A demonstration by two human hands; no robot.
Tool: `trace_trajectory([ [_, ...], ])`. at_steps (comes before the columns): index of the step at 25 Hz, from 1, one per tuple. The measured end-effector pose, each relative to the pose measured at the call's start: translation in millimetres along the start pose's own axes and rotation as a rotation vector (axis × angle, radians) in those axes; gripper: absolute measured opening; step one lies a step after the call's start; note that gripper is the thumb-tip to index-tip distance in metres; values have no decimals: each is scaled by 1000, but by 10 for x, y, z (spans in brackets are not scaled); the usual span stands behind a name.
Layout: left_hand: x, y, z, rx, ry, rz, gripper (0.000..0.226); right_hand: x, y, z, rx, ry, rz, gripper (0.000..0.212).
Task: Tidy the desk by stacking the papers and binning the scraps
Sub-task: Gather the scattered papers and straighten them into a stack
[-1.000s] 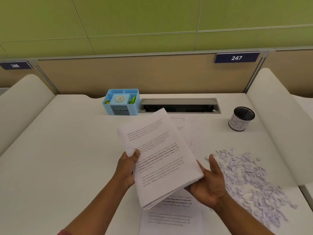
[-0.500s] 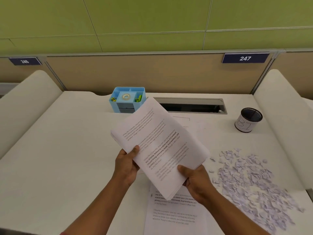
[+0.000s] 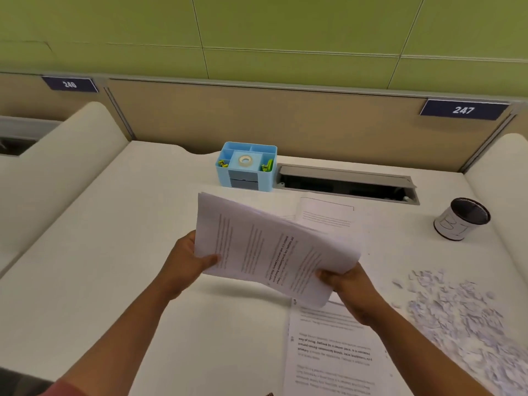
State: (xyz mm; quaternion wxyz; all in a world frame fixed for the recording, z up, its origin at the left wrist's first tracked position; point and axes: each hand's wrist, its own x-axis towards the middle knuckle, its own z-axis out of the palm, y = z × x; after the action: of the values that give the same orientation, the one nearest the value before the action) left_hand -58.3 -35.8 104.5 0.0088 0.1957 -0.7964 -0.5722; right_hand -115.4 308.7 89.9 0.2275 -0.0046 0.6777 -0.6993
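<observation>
White desk [image 3: 114, 252] | two loose sheets | left hand [image 3: 185, 261], right hand [image 3: 348, 284] grip one paper stack [image 3: 271, 247]

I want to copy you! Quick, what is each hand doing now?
Left hand: grips the stack of papers at its left edge.
Right hand: grips the same stack at its right corner.

Setting: open-plan office or study hall, one numbered cubicle desk. Evidence: white desk [image 3: 114, 252] bounded by a beige partition [image 3: 285, 121] carrying navy number plates, "247" [image 3: 463, 110] and "246" [image 3: 69, 84]; curved white side dividers [image 3: 65, 144] separating neighbouring bays; a grey cable-access hatch [image 3: 347, 182] recessed in the desktop; a blue desk organiser [image 3: 246, 167] with tape roll and clips; printed pages [image 3: 328, 352]. Green panelled wall [image 3: 285, 30] behind.
</observation>
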Motion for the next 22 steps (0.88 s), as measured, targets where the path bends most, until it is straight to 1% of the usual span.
trace_trajectory([
  [3,105,-204,-206,-106,88,11,38,157,48,381,-141,23,6,38],
  [5,163,-344,-322,-184,161,5,39,258,69,628,-207,49,-7,38],
  [9,237,-606,-451,-260,253,23,42,447,130,1017,-232,81,-27,37],
  [11,248,-690,-473,-338,265,15,43,496,177,1115,-228,86,-14,39],
  [14,244,-746,-455,-443,270,-4,39,490,238,1170,-199,90,-6,53],
  [16,257,-769,-437,-474,242,-7,38,479,270,1192,-171,93,-4,59],
  [19,303,-775,-426,-478,218,12,32,503,277,1199,-175,115,7,56],
  [21,303,-794,-416,-476,217,20,37,509,283,1182,-198,111,22,52],
  [22,301,-819,-410,-476,207,19,36,507,290,1176,-203,102,34,52],
])
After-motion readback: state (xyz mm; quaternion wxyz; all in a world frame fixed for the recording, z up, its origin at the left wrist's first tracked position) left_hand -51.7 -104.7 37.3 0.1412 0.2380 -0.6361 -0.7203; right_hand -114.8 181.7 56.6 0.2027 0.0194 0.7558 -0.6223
